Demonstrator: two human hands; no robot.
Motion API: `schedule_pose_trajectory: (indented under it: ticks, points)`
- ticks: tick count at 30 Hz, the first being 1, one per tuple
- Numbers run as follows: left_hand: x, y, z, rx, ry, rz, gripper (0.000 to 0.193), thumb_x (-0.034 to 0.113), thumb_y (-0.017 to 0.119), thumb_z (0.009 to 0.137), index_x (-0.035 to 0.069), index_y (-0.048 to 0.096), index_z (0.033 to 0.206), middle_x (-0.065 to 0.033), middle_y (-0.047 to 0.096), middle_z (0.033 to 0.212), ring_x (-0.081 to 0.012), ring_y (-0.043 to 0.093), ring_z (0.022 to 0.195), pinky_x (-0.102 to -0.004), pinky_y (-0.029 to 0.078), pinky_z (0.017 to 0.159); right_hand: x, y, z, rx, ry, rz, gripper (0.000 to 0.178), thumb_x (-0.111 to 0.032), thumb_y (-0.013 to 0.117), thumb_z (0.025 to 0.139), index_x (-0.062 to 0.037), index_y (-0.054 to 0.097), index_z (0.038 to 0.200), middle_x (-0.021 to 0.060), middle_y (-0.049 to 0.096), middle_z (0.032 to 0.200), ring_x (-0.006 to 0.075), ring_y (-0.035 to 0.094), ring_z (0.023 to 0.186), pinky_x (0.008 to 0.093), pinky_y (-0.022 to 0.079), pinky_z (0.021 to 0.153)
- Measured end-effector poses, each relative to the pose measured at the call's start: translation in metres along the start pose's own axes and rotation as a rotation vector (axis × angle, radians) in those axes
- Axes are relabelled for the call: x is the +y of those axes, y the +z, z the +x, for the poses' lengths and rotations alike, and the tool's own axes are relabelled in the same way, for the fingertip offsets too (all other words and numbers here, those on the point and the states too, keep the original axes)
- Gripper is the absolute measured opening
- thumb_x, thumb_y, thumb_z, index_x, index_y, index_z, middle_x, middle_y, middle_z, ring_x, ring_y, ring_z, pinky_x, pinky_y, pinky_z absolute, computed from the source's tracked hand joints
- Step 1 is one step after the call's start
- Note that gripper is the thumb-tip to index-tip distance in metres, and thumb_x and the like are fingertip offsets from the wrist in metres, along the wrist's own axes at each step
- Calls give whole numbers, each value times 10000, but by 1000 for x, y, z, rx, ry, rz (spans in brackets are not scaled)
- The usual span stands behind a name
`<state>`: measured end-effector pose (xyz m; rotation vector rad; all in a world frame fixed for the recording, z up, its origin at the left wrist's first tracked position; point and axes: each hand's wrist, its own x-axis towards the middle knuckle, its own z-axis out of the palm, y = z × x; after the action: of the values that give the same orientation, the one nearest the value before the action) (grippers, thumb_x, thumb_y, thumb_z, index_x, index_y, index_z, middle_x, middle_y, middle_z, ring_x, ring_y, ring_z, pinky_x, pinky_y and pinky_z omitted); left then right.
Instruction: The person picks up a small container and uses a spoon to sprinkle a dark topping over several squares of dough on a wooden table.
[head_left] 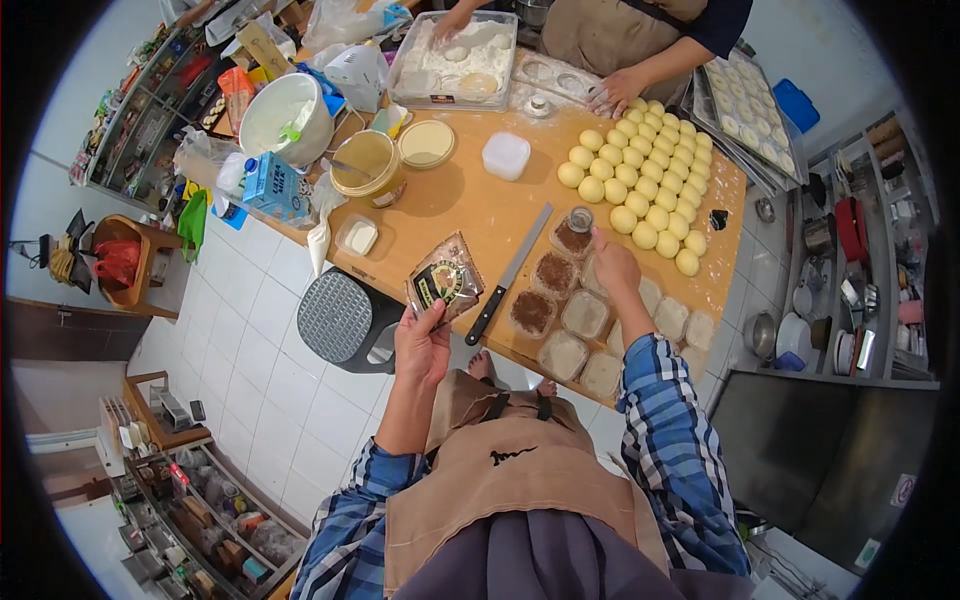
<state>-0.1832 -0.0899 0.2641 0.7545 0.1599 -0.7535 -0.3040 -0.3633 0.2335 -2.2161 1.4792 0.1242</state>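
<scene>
My left hand (422, 340) grips the lower edge of a brown and black foil sachet (447, 277), held up near the table's front edge. Closed around a handle, my right hand (617, 268) holds a small round strainer (580, 219) over a square plastic cup (570, 240). Brown powder lies in that cup and covers two others beside it, one of them a powdered cup (533, 313) near the edge. Several cups with a pale filling, such as a pale cup (585, 314), stand close together under and around my right forearm. A black-handled knife (510, 272) lies between the sachet and the cups.
Rows of yellow dough balls (640, 165) fill the table's right side. A co-worker's hand (620, 92) touches the table beyond them; another is in a floury tray (450, 95). At left stand a tub (400, 188), a white bowl (287, 120) and a blue carton (275, 188). A grey stool (335, 315) sits below.
</scene>
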Motion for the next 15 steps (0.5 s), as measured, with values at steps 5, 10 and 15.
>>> schedule_pose_trajectory:
  ticks: [5, 10, 15]
  points:
    - [1, 2, 1, 47, -2, 3, 277, -26, 554, 792, 15, 483, 1057, -67, 596, 974, -131, 597, 850, -232, 498, 755, -10, 3, -8, -46, -54, -15, 674, -503, 175, 889, -1, 625, 902, 225, 595, 933, 376, 556, 904, 449, 413, 795]
    - [2, 6, -1, 36, -6, -2, 264, -25, 575, 781, 25, 500, 1030, -52, 604, 954, -119, 602, 823, -223, 504, 723, -8, 12, -8, -50, -15, -16, 684, -510, 181, 887, 10, 625, 883, 236, 595, 913, 384, 557, 894, 452, 414, 791]
    - [3, 7, -2, 19, -3, 2, 276, -29, 571, 783, 20, 499, 1044, -57, 600, 975, -125, 596, 846, -228, 493, 756, -7, 16, -8, -18, -35, -1, 679, -512, 200, 885, 12, 631, 862, 245, 595, 894, 383, 561, 883, 449, 419, 781]
